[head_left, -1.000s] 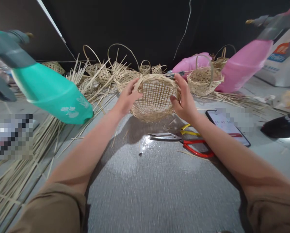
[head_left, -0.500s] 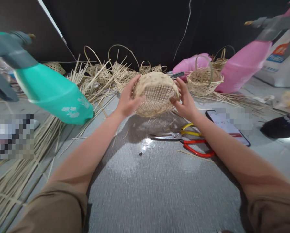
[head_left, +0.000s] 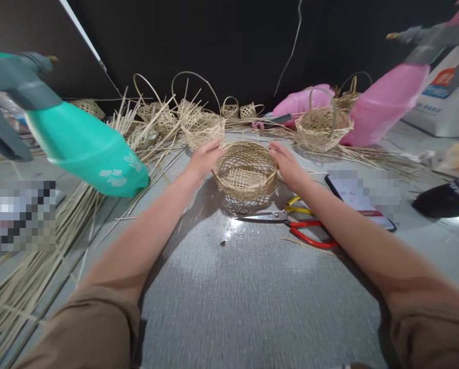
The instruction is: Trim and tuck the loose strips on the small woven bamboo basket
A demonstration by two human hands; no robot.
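A round woven bamboo basket (head_left: 245, 179) sits low over the grey table, opening up toward me so its latticed floor shows. My left hand (head_left: 205, 159) is at its left side, fingers along the rim. At the right side of the rim, my right hand (head_left: 288, 165) presses in from the opposite direction, so the basket is held between both hands. Parts of the fingers are hidden behind the rim. Scissors (head_left: 277, 216) with one yellow and one red handle lie just in front of the basket, partly covered by my right forearm.
A teal spray bottle (head_left: 87, 148) leans at left above a bundle of bamboo strips (head_left: 60, 241). Several small handled baskets (head_left: 201, 128) line the black wall. To the right are another handled basket (head_left: 321, 128), a pink spray bottle (head_left: 387, 102) and a phone (head_left: 362, 200).
The basket has come down and nearer to me, turning from tilted with its side raised to upright. Both hands moved down with it, their fingers now straighter along the sides.
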